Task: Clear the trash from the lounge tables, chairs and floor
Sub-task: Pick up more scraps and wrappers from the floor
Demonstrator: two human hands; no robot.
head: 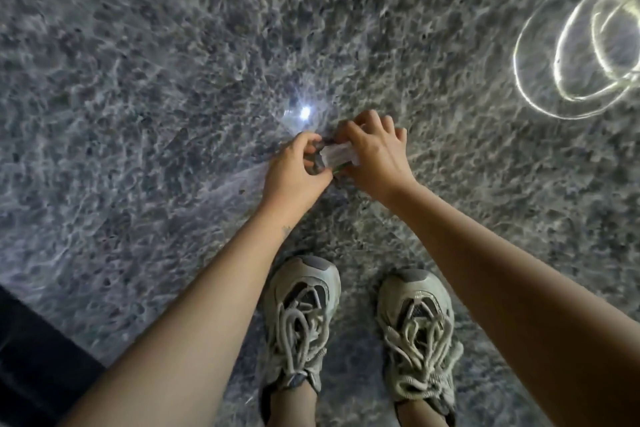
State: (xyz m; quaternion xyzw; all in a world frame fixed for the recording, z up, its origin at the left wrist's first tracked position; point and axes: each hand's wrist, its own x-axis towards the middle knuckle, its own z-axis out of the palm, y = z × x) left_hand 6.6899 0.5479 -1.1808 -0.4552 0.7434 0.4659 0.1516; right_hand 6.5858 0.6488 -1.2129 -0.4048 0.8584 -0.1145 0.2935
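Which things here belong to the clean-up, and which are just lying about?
Job in hand: pale wrapper, gripped by the left hand and right hand.
Just there: speckled floor, laced trainers, ring-shaped light reflections.

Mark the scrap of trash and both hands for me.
pale scrap (pixel 337 156), head view, its crinkled middle between the hands.
left hand (pixel 296 168), head view, back of the hand.
right hand (pixel 375 152), head view, back of the hand.
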